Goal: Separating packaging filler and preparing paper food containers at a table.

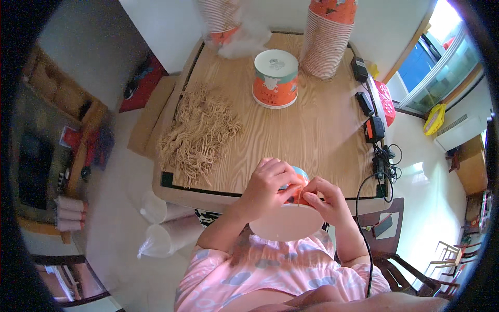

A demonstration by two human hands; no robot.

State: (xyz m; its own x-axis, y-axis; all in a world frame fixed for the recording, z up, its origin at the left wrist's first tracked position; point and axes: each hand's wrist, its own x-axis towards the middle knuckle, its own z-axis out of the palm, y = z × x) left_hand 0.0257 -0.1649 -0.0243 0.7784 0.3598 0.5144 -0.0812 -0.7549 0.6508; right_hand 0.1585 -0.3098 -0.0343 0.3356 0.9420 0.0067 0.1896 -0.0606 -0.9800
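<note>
Close to my body, at the table's near edge, is an orange paper bucket (292, 199) tipped so that its pale round end faces me. My left hand (271, 183) is closed at the bucket's side, thumb and fingers pinching a thin tan cord (300, 196). From the other side my right hand (325, 199) pinches the same cord, its fingertips beside the left ones. My hands hide much of the bucket's wall. A loose heap of tan cords (200, 138) lies on the left of the table. Farther back, another orange and green paper bucket (276, 80) stands upside down.
Tall nested bucket stacks rise at the back right (328, 44) and back left, the latter with a clear plastic bag (244, 44). Black adapters (373, 129) and cables line the table's right edge. Wrapped rolls of stacked buckets (170, 237) lie on the floor at left.
</note>
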